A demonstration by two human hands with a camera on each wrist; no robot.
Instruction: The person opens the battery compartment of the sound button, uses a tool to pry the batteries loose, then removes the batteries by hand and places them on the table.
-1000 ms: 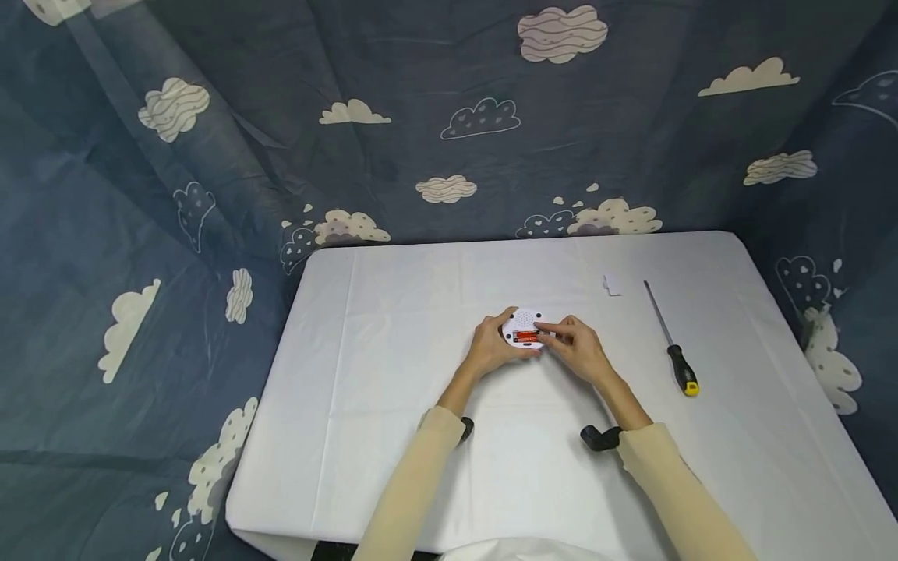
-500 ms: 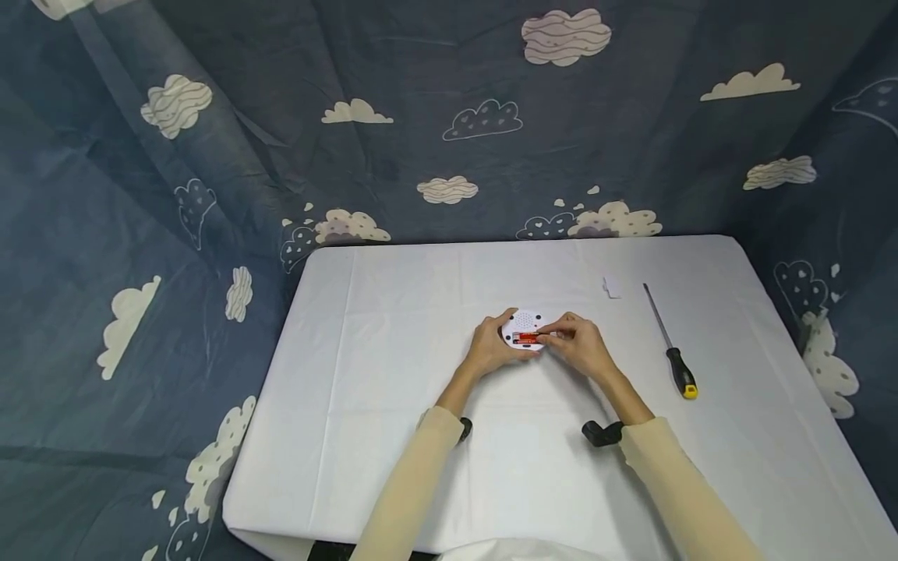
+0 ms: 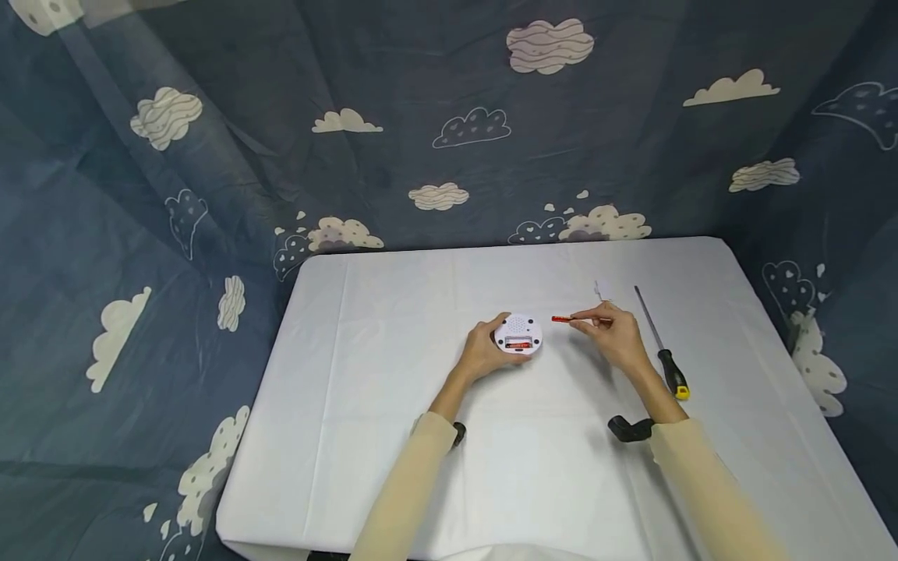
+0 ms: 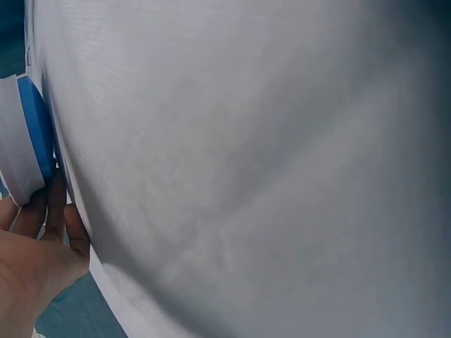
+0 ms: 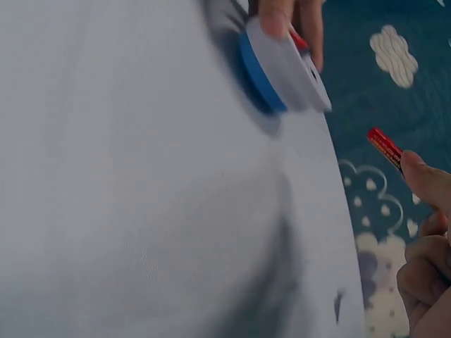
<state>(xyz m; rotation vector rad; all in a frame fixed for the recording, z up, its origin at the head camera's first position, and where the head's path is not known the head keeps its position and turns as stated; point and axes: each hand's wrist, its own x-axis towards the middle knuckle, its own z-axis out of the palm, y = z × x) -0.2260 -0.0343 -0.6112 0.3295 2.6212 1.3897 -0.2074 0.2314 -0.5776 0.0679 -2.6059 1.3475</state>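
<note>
My left hand [image 3: 484,347] grips a round white device [image 3: 519,324] by its left edge, its battery side facing up. One red battery [image 3: 519,344] lies in the device's compartment, beside a bare slot. The left wrist view shows the device's white body [image 4: 15,141] with a blue lower part, fingers curled at its rim. To the right of the device, my right hand [image 3: 617,336] pinches a second red battery [image 3: 561,319] between thumb and fingers, apart from the device. In the right wrist view that battery [image 5: 385,146] points out past the thumb.
A screwdriver [image 3: 671,366] with a black and yellow handle lies on the white-covered table [image 3: 393,436], right of my right hand. Behind that hand a small white piece [image 3: 599,290] is partly hidden. A dark blue cloud-patterned curtain [image 3: 393,171] surrounds the table.
My right hand has lifted a battery out of the device's compartment and moved right and away with it. The left hand still holds the device in about the same place.
</note>
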